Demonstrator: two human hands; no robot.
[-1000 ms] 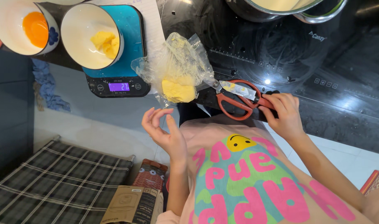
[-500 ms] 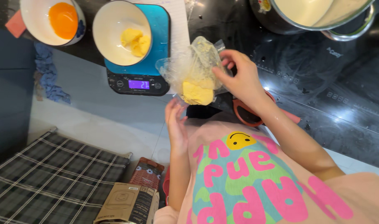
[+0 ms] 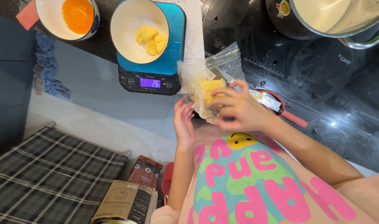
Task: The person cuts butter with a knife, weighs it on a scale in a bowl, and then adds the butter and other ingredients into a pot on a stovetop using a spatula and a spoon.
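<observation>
A clear plastic bag [image 3: 210, 74] with a block of yellow butter [image 3: 207, 88] inside is held over the counter edge. My right hand [image 3: 239, 108] grips the bag and butter from the right. My left hand [image 3: 183, 121] touches the bag's lower left side with fingers curled up against it. Red-handled scissors [image 3: 280, 108] lie on the black cooktop just behind my right hand. To the left, a white bowl [image 3: 127, 25] with butter chunks [image 3: 151, 38] stands on a blue kitchen scale [image 3: 156, 70].
A white bowl with an egg yolk [image 3: 76, 15] stands at the far left. A large steel pot [image 3: 334, 20] sits on the black cooktop [image 3: 322, 83] at top right. A sheet of paper [image 3: 193, 33] lies beside the scale. Below are a plaid mat [image 3: 48, 174] and a cardboard box [image 3: 125, 203].
My right hand left the scissors on the cooktop and took hold of the butter bag. My left hand rose to the bag's lower side.
</observation>
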